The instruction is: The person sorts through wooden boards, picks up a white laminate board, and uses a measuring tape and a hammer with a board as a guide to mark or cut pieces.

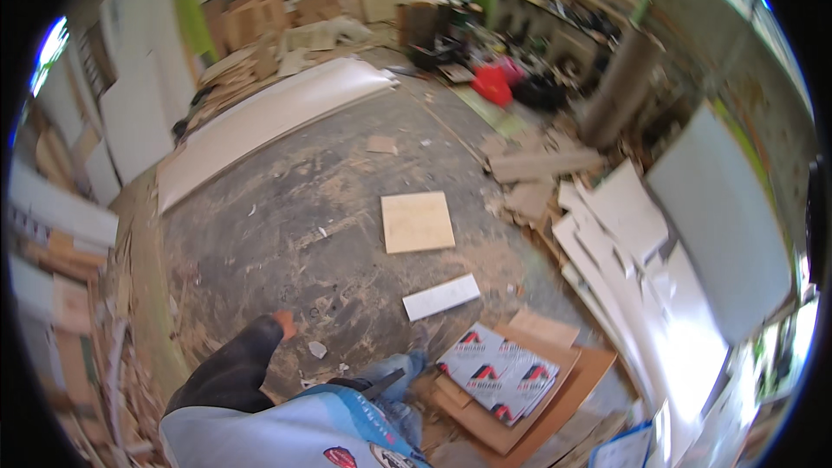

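Observation:
My left hand (284,323) hangs low in front of me at the end of a dark sleeve. It is small and blurred, its fingers do not show clearly, and I see nothing in it. Farther ahead on the floor lies a square pale wooden board (418,222). A narrow white strip (441,297) lies nearer to me, just past my foot. Beside my leg on the right, a stack of brown sheets (568,399) bears a grey printed panel (498,373) on top. My right hand is out of view.
A long pale panel (269,130) lies across the far left floor. White offcuts (620,217) are heaped on the right, below a leaning pale sheet (724,217). Wood scraps (243,74) and a red bag (491,85) lie at the back. Tall white sheets (139,95) lean at left.

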Demonstrator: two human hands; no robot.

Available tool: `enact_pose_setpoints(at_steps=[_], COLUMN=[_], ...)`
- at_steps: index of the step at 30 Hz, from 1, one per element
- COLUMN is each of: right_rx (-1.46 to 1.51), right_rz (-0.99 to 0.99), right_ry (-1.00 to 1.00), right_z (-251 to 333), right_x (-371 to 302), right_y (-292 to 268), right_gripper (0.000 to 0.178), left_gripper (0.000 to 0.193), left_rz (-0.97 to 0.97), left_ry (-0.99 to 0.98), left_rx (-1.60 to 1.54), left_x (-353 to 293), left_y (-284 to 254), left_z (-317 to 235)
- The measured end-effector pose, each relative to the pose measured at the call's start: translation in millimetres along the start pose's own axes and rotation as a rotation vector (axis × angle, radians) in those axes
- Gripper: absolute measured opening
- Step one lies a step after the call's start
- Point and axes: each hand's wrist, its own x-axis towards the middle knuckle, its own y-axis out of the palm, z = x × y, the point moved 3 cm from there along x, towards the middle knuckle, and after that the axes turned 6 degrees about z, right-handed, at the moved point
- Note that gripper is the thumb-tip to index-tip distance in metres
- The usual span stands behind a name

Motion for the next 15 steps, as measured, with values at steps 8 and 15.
enact_pose_setpoints(at_steps=[8, 15], right_rx=[0.659, 0.817], right_rz=[0.358, 1.285], right_ry=[-0.454, -1.434], right_z=[182.2, 395.8], right_x=[-123.0, -302.1], right_y=[-80.5, -205.1], right_gripper=[0.046, 0.041], left_gripper=[0.041, 0.039], left_rz=[0.233, 0.169], left_ry=[-0.46, -0.455], left_rx=[-0.373, -0.905], left_x=[-146.4, -183.8], left_y=[218.7, 260.6], left_z=[76.1, 74.8])
